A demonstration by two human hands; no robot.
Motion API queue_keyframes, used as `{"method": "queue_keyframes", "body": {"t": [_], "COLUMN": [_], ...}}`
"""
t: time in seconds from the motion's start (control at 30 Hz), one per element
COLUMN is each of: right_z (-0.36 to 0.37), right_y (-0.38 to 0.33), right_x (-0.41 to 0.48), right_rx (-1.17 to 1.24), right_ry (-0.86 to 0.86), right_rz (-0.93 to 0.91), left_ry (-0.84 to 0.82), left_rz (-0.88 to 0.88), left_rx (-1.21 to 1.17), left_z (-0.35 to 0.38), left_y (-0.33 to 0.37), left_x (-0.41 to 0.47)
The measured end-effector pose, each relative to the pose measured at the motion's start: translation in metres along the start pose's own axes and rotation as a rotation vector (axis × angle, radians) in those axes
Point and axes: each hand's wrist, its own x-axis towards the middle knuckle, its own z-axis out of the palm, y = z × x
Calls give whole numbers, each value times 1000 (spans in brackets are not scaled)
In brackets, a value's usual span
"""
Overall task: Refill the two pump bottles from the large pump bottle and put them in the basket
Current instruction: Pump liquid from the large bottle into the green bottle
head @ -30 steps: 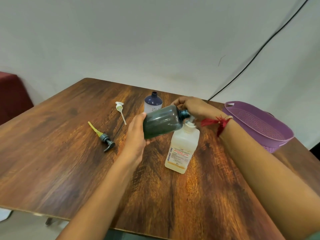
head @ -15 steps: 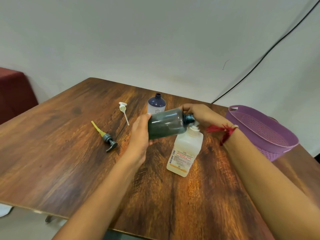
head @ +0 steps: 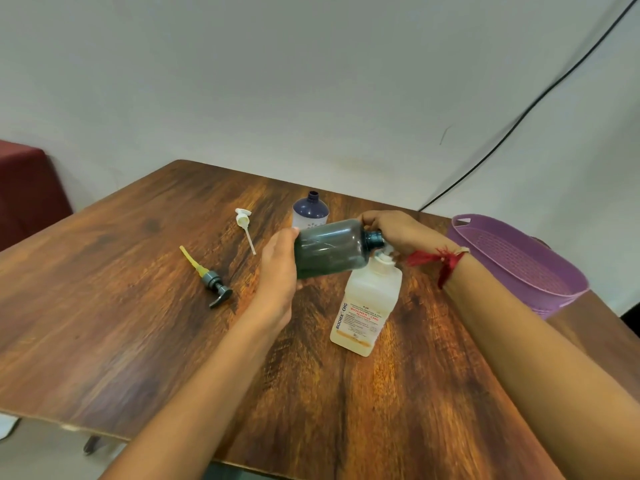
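Nearest you: the large pump bottle point(head: 366, 306) stands upright on the table point(head: 121, 323), white pump still on, label facing you.

Your right hand point(head: 398, 230) is over its pump head. Fingers curl down, but I can't tell from here whether they're gripping the pump, pressing it or just resting on it.

Your left hand point(head: 278, 271) is closed round the base of the grey bottle point(head: 329, 249), held almost on its side with the open neck right at the spout.

Risks:
- Neck is narrow. If spout and neck aren't lined up, liquid runs down the big bottle or onto the table.
- Grey bottle is close to horizontal, so anything pumped in could run back out. Tip the neck up.
- Pressing off-axis could tilt the large bottle; nothing else steadies it.

Further back: grey pump point(head: 214, 289) and white pump point(head: 245, 226) lie loose on the table, well clear. Blue bottle point(head: 310, 211) stands uncapped behind the grey one, so your left elbow swing could knock it. Basket point(head: 519, 261) at far right holds neither bottle.
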Motion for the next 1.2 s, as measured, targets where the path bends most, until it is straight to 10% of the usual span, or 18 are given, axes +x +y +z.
{"method": "queue_keyframes", "body": {"t": [1.2], "right_z": [3], "right_y": [-2], "right_x": [-5], "right_rx": [340], "right_ry": [83], "right_rz": [-81], "left_ry": [50], "left_rz": [-37], "left_rx": [-7], "left_z": [0], "left_y": [-5], "left_x": [-8]}}
